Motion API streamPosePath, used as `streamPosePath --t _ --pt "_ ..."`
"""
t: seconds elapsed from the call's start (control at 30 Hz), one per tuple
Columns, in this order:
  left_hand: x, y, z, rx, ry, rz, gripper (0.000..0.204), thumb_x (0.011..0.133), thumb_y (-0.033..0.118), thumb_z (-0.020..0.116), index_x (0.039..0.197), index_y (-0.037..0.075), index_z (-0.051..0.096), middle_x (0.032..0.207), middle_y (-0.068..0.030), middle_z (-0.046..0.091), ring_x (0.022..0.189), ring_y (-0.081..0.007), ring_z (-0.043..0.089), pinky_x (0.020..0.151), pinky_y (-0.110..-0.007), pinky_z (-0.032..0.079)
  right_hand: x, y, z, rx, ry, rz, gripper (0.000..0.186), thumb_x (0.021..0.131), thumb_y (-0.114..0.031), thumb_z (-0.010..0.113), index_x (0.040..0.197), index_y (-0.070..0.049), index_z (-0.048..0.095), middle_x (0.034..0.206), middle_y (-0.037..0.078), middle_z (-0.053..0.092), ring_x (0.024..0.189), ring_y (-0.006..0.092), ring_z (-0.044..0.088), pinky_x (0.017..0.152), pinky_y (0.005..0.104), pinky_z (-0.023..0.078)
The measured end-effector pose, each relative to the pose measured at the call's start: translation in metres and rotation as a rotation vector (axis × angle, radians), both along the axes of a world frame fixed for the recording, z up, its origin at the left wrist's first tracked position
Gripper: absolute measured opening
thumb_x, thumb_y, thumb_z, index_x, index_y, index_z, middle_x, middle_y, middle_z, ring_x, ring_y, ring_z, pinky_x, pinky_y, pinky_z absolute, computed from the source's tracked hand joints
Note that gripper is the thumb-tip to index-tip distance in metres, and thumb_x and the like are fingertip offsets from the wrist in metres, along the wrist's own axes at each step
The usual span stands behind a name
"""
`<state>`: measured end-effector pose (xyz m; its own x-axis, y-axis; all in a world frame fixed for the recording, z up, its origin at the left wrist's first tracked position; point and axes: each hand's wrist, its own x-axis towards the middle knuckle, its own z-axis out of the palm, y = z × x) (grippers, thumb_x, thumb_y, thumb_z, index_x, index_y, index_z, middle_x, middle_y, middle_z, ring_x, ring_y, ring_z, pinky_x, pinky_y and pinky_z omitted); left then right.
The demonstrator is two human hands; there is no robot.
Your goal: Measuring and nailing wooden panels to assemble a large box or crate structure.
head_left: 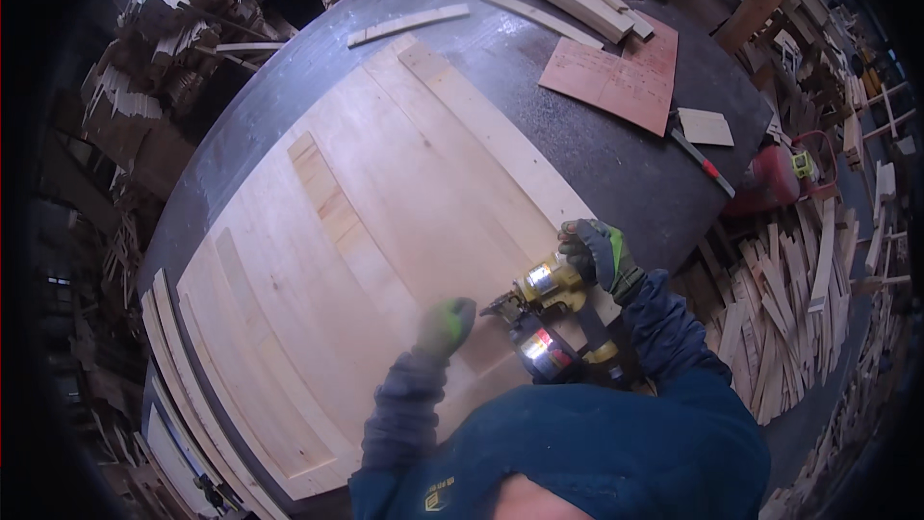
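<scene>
Over the smooth wooden panel (pixel 423 231) I see the left hand (pixel 446 328), curled, any hold unclear; over the panel's near right corner, the yellow-black nailer (pixel 566 299); by its right edge, the right hand (pixel 606 258), bent against the nailer, grip unclear.

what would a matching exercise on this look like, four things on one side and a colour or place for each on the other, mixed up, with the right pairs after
Things:
1. nail gun
2. left hand
3. tank
4. sheets

Colours and places:
A. red, past the table's right edge
B. pinkish brown, on the table
C. yellow and black
D. gloved, close to the nail gun's nose

Pairs: 1-C, 2-D, 3-A, 4-B
</scene>
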<state>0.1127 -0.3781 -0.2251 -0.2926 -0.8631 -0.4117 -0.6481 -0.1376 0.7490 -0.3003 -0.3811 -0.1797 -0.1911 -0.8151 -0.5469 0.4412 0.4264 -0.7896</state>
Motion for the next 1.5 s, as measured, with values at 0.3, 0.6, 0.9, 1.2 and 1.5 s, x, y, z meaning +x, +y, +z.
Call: streamPosePath --t 0.3,0.6,0.9,1.2,1.5 --pt "0.017 0.113 -0.009 0.060 0.055 0.563 0.038 0.117 0.035 0.081 0.134 0.003 0.092 0.099 -0.0042 0.086 0.093 -0.0162 0.076 0.089 -0.039 0.063 -0.179 0.095 -0.157 -0.056 0.981 0.261 0.037 0.123 -0.028 0.079 0.146 0.001 0.085 0.123 0.008 0.090 0.105 0.0131 0.082 0.094 0.0333 0.067" --pt "0.053 0.256 -0.035 0.165 0.289 1.207 0.042 0.121 0.027 0.076 0.151 -0.002 0.082 0.093 0.0013 0.074 0.069 -0.0060 0.060 0.059 -0.027 0.046 -0.025 0.134 -0.038 -0.213 0.970 0.736 0.062 0.117 -0.033 0.084 0.167 -0.001 0.071 0.134 0.024 0.088 0.110 0.0329 0.088 0.095 0.0454 0.068" --pt "0.086 0.328 -0.087 0.072 0.354 1.185 0.045 0.121 0.025 0.075 0.157 -0.002 0.077 0.087 0.0033 0.070 0.065 -0.0064 0.057 0.057 -0.027 0.044 0.036 0.147 -0.085 0.342 0.079 0.568 0.035 0.113 -0.041 0.091 0.128 -0.016 0.071 0.092 0.002 0.072 0.065 0.0192 0.071 0.057 0.0396 0.062" --pt "0.123 0.363 -0.060 -0.019 0.351 0.997 0.035 0.119 0.025 0.080 0.144 0.003 0.086 0.084 0.0063 0.070 0.064 -0.0042 0.057 0.056 -0.027 0.042 0.024 0.187 0.021 0.141 -0.049 0.485 0.039 0.117 -0.034 0.084 0.146 -0.009 0.078 0.098 -0.003 0.071 0.081 0.0108 0.074 0.069 0.0311 0.066" --pt "0.103 0.373 -0.044 -0.163 0.130 0.817 0.038 0.118 0.026 0.080 0.144 0.000 0.088 0.109 -0.0033 0.085 0.087 -0.0084 0.073 0.078 -0.029 0.060 -0.235 0.087 -0.021 0.118 -0.082 0.285 0.035 0.118 -0.045 0.084 0.119 -0.012 0.074 0.095 -0.001 0.074 0.075 0.0199 0.078 0.066 0.0396 0.070"
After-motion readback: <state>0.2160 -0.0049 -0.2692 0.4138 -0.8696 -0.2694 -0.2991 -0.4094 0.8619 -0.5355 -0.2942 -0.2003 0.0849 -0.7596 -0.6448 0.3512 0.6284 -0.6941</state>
